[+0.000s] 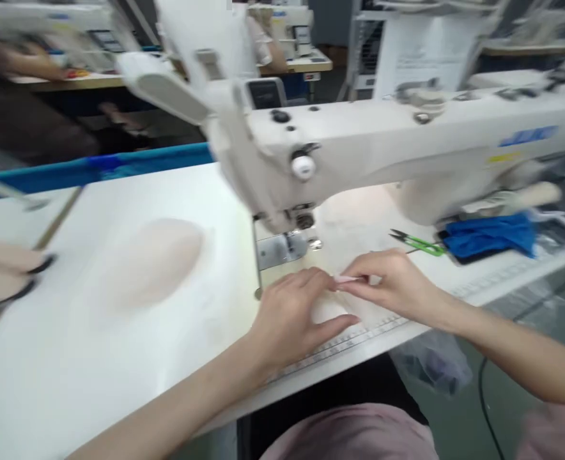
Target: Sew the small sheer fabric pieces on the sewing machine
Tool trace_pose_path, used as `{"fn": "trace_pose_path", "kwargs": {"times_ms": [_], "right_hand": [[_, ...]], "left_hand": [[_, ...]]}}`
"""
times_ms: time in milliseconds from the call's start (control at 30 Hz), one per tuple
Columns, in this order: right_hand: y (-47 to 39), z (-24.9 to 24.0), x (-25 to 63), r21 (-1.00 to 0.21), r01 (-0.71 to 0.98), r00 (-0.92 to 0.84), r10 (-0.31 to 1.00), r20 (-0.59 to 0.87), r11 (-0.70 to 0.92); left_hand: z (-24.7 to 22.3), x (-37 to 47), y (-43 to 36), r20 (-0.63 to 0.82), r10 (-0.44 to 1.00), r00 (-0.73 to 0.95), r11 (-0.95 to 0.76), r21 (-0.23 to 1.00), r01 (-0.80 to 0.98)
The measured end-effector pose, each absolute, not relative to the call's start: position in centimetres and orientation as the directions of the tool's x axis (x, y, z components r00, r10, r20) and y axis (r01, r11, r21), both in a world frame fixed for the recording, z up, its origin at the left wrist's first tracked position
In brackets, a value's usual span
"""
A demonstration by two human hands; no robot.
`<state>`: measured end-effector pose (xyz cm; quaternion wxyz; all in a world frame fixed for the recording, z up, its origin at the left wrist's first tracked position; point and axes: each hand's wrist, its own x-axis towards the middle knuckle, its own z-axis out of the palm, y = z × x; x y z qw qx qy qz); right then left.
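Note:
A small strip of pale pinkish fabric (347, 279) is pinched between the thumb and fingers of my right hand (395, 281), in front of the sewing machine's needle area. My left hand (292, 310) lies palm down just left of it. Its fingertips touch the near end of the strip, and its thumb is spread away. White material (328, 310) shows under the left palm; its outline is blurred. The presser foot and needle plate (282, 250) of the white sewing machine (397, 144) are just beyond my left fingers, with no fabric visible under the foot.
Green-handled thread snips (424, 245) lie right of my right hand, beside a blue cloth (491, 235) on a dark flat object. Pale fabric pieces (153, 262) lie on the left of the table. A ruler strip (349, 342) runs along the front edge. Other people work behind.

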<state>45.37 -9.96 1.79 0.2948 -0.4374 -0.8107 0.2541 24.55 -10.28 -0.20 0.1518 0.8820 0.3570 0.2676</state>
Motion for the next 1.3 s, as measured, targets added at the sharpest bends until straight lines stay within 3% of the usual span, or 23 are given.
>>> {"fn": "trace_pose_path", "kwargs": {"times_ms": [167, 333, 433, 533, 633, 733, 833, 1000, 1167, 1300], "right_hand": [[-10.5, 1.6, 42.3, -0.710, 0.538, -0.275, 0.891, 0.361, 0.454], [-10.3, 1.4, 40.0, -0.815, 0.410, -0.290, 0.906, 0.309, 0.409], [-9.9, 1.5, 39.7, -0.906, 0.346, -0.264, 0.952, 0.157, 0.245], [-9.0, 1.3, 40.0, -0.964, 0.265, -0.435, 0.893, -0.116, 0.003], [-7.9, 0.8, 40.6, -0.956, 0.194, -0.652, 0.699, -0.295, -0.222], [-7.0, 0.5, 40.6, -0.919, 0.221, -0.696, 0.607, -0.384, -0.327], [-6.4, 0.5, 40.0, -0.898, 0.319, -0.693, 0.572, -0.439, -0.303], [-5.9, 0.7, 39.2, -0.922, 0.367, -0.708, 0.606, -0.362, -0.122], [-5.3, 0.8, 39.9, -0.934, 0.355, -0.742, 0.594, -0.312, -0.047], [-5.6, 0.7, 40.1, -0.939, 0.344, -0.780, 0.559, -0.282, 0.005]], "left_hand": [[0.6, 24.1, -11.6, 0.138, 0.877, 0.461, -0.400, 0.742, 0.538], [0.9, 23.7, -12.2, 0.108, 0.889, 0.446, -0.288, 0.887, 0.360], [1.3, 22.7, -11.9, 0.031, 0.813, 0.582, -0.151, 0.976, 0.158], [1.9, 21.0, -10.9, -0.054, 0.713, 0.699, 0.078, 0.997, -0.003], [2.2, 19.0, -9.5, -0.149, 0.663, 0.734, 0.245, 0.969, -0.024], [2.0, 17.6, -8.5, -0.291, 0.631, 0.719, 0.334, 0.939, 0.088], [1.9, 17.3, -8.3, -0.358, 0.680, 0.640, 0.273, 0.933, 0.233], [2.0, 18.1, -8.1, -0.211, 0.786, 0.581, 0.033, 0.953, 0.302], [2.0, 17.9, -7.1, -0.272, 0.604, 0.749, 0.163, 0.962, 0.218], [1.5, 18.0, -6.9, -0.239, 0.681, 0.692, 0.198, 0.970, 0.140]]}}
